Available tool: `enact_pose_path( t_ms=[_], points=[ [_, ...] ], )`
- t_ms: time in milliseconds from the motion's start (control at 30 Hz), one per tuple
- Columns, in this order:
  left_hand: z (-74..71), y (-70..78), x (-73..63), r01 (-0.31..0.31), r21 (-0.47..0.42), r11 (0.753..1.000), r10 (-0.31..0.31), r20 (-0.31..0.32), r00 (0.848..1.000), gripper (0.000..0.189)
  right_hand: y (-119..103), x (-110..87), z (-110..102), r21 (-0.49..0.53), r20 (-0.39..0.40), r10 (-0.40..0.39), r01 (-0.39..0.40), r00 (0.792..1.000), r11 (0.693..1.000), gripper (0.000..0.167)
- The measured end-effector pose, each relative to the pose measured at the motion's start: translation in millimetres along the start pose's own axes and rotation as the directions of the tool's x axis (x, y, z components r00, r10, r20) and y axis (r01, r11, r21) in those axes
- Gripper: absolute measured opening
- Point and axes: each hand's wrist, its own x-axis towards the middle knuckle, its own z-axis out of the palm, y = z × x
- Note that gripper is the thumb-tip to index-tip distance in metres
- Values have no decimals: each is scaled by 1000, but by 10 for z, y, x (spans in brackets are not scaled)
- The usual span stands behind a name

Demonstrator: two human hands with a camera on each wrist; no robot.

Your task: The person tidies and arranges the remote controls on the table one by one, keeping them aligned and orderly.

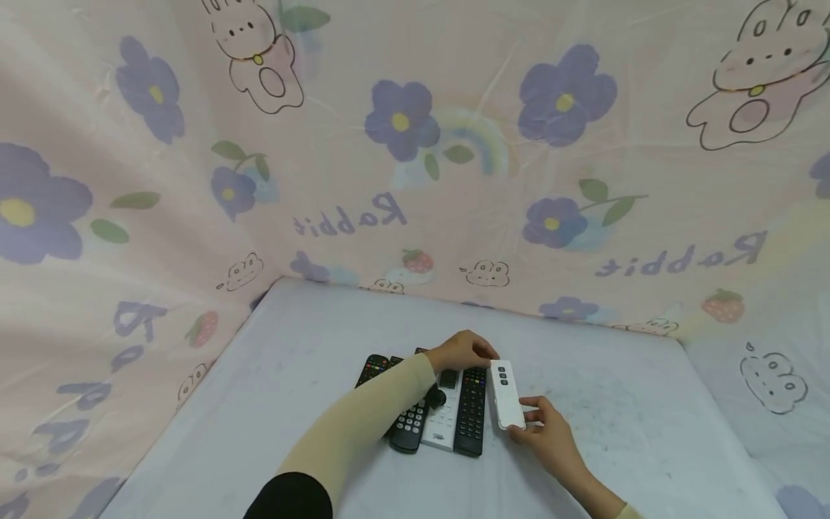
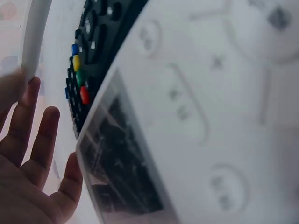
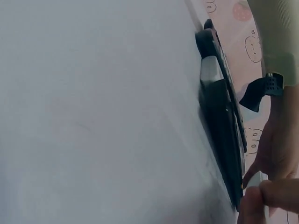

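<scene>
A slim white remote control point(image 1: 508, 396) with a few dark buttons lies at the right end of a row of remotes. My left hand point(image 1: 463, 351), reaching across that row, pinches its far end between thumb and fingertip. The near end is held by my right hand point(image 1: 547, 437), thumb on one side and fingers on the other. In the left wrist view, the white remote's edge point(image 2: 37, 37) sits between the left thumb and index finger, the other fingers spread. The right wrist view catches only fingertips of the right hand point(image 3: 268, 200).
Beside the white remote lie a long black remote point(image 1: 470, 414), a white remote with a dark screen point(image 1: 441, 425) and more black remotes point(image 1: 408, 429), partly hidden under the left forearm. White cloth covers the table point(image 1: 616, 404); a patterned curtain point(image 1: 454, 180) hangs behind.
</scene>
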Motion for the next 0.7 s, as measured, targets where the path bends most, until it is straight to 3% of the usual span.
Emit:
enact_pose_path(
  t_ms=[267,700],
  points=[
    [70,-65,42,-21,26,999,19,54,998,19,51,-49,98,-3,-11,3,-3,1000,1000,55],
    [110,-54,48,-39,109,993,31,80,996,20,53,-61,175,-1,-3,7,-7,1000,1000,57]
  ],
)
